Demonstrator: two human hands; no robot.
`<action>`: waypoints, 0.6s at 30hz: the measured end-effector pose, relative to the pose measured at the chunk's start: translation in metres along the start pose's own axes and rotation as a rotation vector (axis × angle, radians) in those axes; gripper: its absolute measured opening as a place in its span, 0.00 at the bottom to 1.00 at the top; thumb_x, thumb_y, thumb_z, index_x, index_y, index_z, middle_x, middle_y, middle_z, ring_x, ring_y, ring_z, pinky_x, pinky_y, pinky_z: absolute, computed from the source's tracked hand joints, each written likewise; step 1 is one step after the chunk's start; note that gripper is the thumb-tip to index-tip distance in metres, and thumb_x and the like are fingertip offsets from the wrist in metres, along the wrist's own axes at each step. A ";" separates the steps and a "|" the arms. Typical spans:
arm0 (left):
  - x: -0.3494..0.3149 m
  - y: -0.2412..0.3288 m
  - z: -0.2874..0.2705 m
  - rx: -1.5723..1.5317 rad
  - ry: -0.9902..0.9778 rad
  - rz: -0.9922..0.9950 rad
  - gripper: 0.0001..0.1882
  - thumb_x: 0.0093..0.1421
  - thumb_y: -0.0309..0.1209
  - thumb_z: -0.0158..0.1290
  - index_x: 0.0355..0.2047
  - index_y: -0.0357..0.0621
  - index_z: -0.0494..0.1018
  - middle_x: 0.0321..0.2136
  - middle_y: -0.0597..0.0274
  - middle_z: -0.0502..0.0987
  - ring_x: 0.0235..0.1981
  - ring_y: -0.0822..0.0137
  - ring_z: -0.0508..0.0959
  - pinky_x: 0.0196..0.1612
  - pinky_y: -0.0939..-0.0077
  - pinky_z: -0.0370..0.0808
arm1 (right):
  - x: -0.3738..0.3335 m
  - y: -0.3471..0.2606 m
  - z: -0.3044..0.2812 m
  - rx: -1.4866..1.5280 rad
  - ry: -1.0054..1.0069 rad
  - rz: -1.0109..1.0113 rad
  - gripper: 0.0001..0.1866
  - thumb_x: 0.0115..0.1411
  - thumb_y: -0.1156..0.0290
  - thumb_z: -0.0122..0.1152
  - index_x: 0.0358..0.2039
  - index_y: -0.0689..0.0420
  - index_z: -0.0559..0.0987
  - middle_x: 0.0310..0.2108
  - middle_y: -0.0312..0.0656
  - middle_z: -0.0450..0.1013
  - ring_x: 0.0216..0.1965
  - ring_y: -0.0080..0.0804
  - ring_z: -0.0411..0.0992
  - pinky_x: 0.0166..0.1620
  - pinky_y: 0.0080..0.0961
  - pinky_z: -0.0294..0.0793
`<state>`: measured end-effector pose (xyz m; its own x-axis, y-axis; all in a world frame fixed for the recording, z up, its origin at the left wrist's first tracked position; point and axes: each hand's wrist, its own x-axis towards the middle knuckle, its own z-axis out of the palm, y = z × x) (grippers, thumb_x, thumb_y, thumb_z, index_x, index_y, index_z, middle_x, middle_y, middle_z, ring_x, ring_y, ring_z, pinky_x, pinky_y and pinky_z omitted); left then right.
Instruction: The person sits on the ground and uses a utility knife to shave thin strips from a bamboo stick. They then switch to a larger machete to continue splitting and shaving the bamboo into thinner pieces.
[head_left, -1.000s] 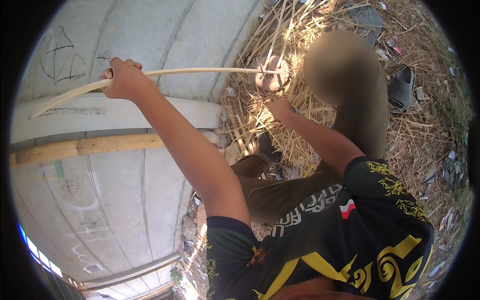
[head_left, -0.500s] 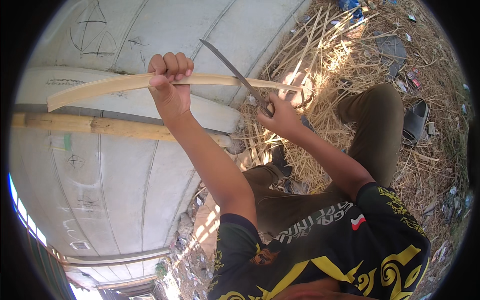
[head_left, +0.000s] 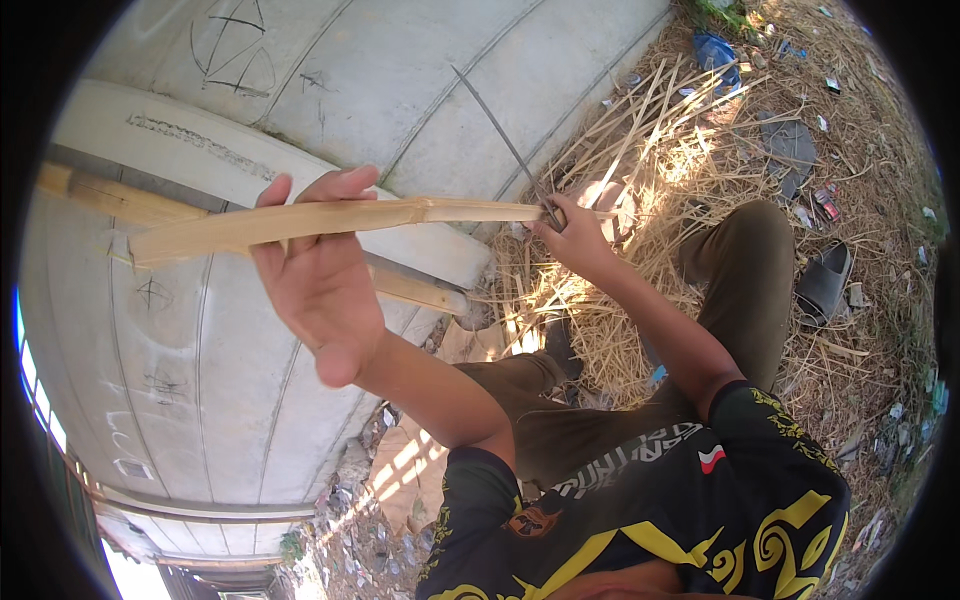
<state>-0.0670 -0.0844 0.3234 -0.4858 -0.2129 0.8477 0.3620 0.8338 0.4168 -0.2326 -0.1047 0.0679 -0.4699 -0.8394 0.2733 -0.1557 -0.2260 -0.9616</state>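
Observation:
A long, pale bamboo strip [head_left: 330, 217] spans the view from the left to my right hand, with a node near its middle. My left hand [head_left: 330, 290] is open beneath it, palm showing and thumb sticking out. The strip lies across the spread fingers, whose tips show beyond its far edge. In my closed right hand [head_left: 582, 242] is the handle of a long knife [head_left: 500, 132]. Its narrow dark blade points up and left, away from me, and crosses the strip's right end close to the hand. The exact contact between blade and strip is hidden by my fingers.
A grey panelled wall [head_left: 250, 380] fills the left side, with a bamboo pole [head_left: 415, 290] along it. Thin bamboo slivers [head_left: 640, 130] pile up beyond my right hand, around a round brownish block [head_left: 612, 200]. A dark slipper [head_left: 825, 285] and blue plastic [head_left: 715, 55] lie at the right.
My left hand has gone from closed round the strip to open under it and sits lower. The knife has moved right along the strip to its right end, its blade turned more edge-on.

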 end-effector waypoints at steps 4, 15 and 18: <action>-0.017 0.075 -0.059 -0.294 -0.179 0.134 0.34 0.68 0.66 0.41 0.45 0.43 0.69 0.34 0.60 0.78 0.40 0.64 0.78 0.51 0.57 0.72 | -0.021 0.005 0.014 -0.066 -0.080 -0.054 0.19 0.61 0.62 0.67 0.46 0.61 0.78 0.20 0.47 0.72 0.25 0.43 0.72 0.33 0.39 0.70; -0.081 0.109 -0.012 -0.299 0.089 0.124 0.25 0.74 0.51 0.43 0.26 0.48 0.54 0.09 0.73 0.54 0.07 0.79 0.52 0.10 0.80 0.51 | -0.054 0.020 0.024 -0.156 -0.204 0.062 0.22 0.60 0.61 0.66 0.50 0.61 0.77 0.26 0.53 0.77 0.33 0.54 0.78 0.38 0.45 0.75; -0.098 0.118 -0.004 -0.270 0.174 0.168 0.25 0.74 0.50 0.45 0.27 0.47 0.55 0.09 0.73 0.54 0.07 0.79 0.51 0.10 0.80 0.53 | -0.067 0.023 0.018 -0.215 -0.234 0.035 0.20 0.60 0.61 0.65 0.48 0.60 0.77 0.26 0.53 0.77 0.33 0.55 0.78 0.38 0.45 0.75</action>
<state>0.0266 0.0324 0.2913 -0.2674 -0.1872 0.9452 0.6340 0.7046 0.3189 -0.1889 -0.0631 0.0275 -0.2699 -0.9413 0.2027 -0.3344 -0.1058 -0.9365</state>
